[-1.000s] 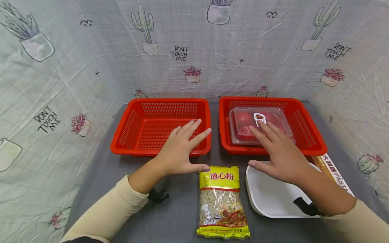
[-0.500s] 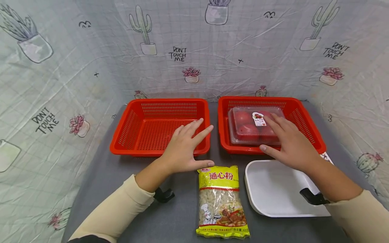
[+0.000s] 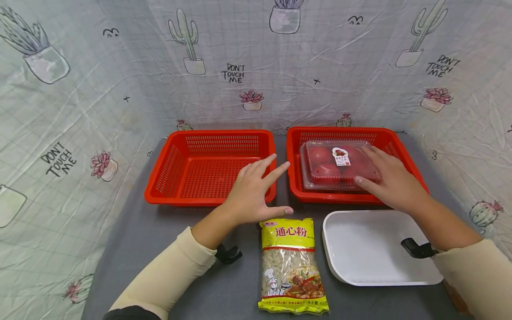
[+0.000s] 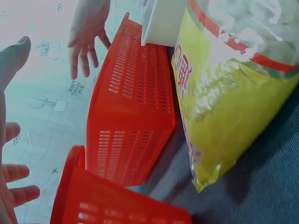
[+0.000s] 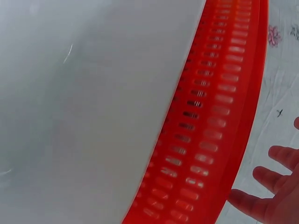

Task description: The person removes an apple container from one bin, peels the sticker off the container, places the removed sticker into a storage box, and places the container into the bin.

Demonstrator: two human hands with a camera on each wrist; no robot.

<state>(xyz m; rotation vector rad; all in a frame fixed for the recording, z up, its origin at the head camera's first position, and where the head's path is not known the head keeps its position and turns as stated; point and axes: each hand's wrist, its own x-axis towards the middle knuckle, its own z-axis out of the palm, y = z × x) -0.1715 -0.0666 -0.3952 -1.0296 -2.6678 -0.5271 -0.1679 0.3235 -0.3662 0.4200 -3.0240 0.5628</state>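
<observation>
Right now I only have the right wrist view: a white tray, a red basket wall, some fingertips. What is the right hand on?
Observer: The right hand lies with straight fingers over a clear lidded box of tomatoes, which sits inside the right red basket.
Operator: Is it gripping the box?
Observer: No curl shows. The thumb lies at the box's near edge, and I cannot tell whether the hand is pressing.
Operator: And the other hand?
Observer: The left hand hovers with fingers spread over the near right corner of the left red basket, holding nothing.
</observation>
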